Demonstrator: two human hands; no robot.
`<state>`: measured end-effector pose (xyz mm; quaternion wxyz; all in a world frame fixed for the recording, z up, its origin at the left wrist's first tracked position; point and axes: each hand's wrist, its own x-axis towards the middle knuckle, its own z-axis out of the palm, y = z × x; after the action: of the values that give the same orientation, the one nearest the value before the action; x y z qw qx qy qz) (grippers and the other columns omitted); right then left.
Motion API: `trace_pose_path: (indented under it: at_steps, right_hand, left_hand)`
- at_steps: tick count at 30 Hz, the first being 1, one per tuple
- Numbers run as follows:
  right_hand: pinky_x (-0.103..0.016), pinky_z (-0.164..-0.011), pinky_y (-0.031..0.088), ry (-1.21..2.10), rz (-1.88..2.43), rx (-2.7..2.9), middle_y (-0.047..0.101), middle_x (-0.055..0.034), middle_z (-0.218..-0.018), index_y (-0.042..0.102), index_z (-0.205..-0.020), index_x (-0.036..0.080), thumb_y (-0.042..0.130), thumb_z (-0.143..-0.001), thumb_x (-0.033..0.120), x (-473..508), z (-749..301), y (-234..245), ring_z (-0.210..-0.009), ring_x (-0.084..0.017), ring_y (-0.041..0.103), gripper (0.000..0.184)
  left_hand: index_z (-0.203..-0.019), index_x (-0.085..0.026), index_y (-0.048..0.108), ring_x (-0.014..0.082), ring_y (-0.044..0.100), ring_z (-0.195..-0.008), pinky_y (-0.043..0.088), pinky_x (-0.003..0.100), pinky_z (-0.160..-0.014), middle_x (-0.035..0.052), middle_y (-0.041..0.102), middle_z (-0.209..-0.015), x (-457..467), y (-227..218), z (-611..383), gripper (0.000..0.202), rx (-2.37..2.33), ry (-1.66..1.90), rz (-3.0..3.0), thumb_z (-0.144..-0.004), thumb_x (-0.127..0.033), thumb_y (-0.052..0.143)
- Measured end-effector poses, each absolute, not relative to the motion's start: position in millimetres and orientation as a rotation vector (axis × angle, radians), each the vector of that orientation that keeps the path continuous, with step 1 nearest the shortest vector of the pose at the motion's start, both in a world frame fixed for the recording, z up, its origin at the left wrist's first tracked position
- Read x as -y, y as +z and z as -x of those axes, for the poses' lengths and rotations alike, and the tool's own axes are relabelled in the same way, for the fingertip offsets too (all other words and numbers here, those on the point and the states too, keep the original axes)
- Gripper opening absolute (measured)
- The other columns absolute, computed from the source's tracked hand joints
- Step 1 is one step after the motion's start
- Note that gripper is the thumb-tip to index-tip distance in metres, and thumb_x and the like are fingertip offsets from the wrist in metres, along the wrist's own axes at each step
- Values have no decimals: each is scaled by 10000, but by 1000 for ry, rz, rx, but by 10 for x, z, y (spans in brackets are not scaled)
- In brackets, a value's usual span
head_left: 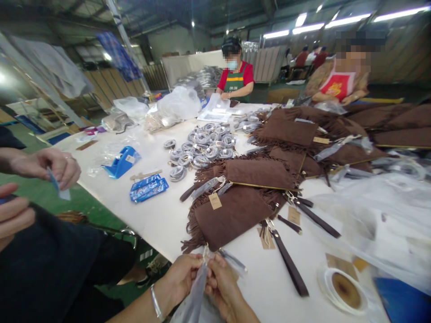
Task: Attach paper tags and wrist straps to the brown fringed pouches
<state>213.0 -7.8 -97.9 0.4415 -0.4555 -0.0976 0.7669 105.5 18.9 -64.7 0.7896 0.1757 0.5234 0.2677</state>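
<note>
My left hand (180, 276), with a silver bangle at the wrist, and my right hand (224, 282) meet at the front edge of the table. Both are closed, fingertips together, on a long translucent plastic sleeve (198, 287); whatever is inside it cannot be made out. Its top end lies right by the near corner of a dark brown fringed pouch (232, 215). A dark wrist strap (289, 264) and cardboard tags (215, 201) hang from the pouches, some hardware wrapped in plastic.
More brown pouches (292, 128) pile up at the right. Coiled grey straps (202, 143), a blue tape dispenser (121, 162) and blue packets (148, 187) lie further left. A tape roll (345, 289) sits at right front. Co-workers' hands (59, 166) are at left; two people (235, 83) work opposite.
</note>
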Motion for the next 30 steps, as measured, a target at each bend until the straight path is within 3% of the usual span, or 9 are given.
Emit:
trace_pose_path:
  at_steps: [5,10,19,23,26,30]
  right_hand:
    - [-155,-307,291,1831,1219,365,461,104,-427,419,-665,210,662,-619,559,93,-2110,-1020,-299,-20,296,427]
    - [-180,-271,254,1805,1256,559,502,59,-365,484,-682,197,643,-599,673,104,-2123,-1072,-244,-60,333,509]
    - [-178,-321,243,1569,1429,889,550,44,-436,531,-778,184,481,-773,663,211,-2308,-1064,-279,-71,394,481]
    - [-193,-328,274,1556,1491,961,552,29,-413,490,-682,200,384,-820,657,74,-2251,-993,-276,-83,399,489]
    - [-197,-333,277,1558,1528,1036,530,37,-380,459,-642,213,422,-826,610,-23,-2218,-974,-270,-89,398,438]
    - [-199,-330,262,1543,1559,1074,515,50,-377,473,-645,213,442,-844,543,-77,-2247,-1003,-266,-85,380,387]
  left_hand:
    - [-753,-92,654,231,637,-583,474,300,-535,136,680,-672,-47,-532,-1000,256,-1152,648,-525,-777,-343,607]
    - [-795,-97,665,244,653,-721,485,315,-662,156,692,-779,86,-428,-810,410,-981,560,-561,-858,-481,538]
    - [-954,-130,625,224,658,-700,478,286,-636,119,684,-738,-17,-692,-795,366,-986,547,-464,-836,-474,579]
    - [-779,-110,643,190,622,-591,456,255,-561,98,651,-647,-64,-698,-865,280,-1047,536,-475,-788,-383,580]
    - [-640,-98,634,175,589,-538,445,254,-541,96,625,-582,-83,-697,-903,242,-1073,568,-525,-744,-303,560]
    - [-625,-87,643,154,560,-501,412,235,-496,98,632,-570,-92,-729,-911,161,-1124,616,-553,-686,-225,585]
